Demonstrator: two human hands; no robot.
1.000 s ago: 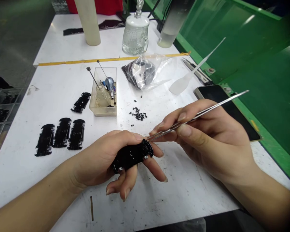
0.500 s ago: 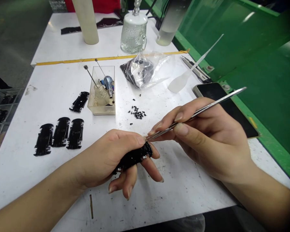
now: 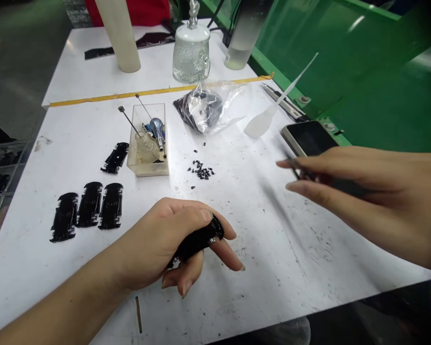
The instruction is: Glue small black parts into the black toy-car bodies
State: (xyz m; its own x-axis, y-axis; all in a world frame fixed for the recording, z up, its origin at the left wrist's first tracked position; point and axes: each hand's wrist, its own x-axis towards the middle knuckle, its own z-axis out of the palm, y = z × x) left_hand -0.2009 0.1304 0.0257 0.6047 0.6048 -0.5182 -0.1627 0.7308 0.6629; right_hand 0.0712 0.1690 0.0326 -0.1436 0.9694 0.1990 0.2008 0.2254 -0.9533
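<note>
Over the white table [image 3: 244,297]: one black plate [image 3: 197,240], held up near the close edge, its right end the higher.
Left hand [image 3: 158,230]: wrapped on that plate, thumb on top, fingers beneath, two fingertips reaching past its right end.
Right hand [image 3: 377,201]: well apart, thumb and fingers pinched on one pair of tweezers [image 3: 297,168] (blurred, so the tips cannot be made out), partly covering one phone [image 3: 311,136].
Loose plates [image 3: 89,204]: four, lying at left, three side by side and one farther back beside the box.
Box [image 3: 149,169]: one, clear, two thin rods [image 3: 131,120] poking out, one blue tool [image 3: 157,128] inside.
Bits [image 3: 202,170]: one small black heap with a few strays, too tiny to count.
Beyond the bits: one clear bag [image 3: 204,112], one white dropper [image 3: 261,120].
Far end: one glass mug [image 3: 190,57], between two tall tubes [image 3: 122,40].
Brown stick [image 3: 139,314]: one, near the close edge.
</note>
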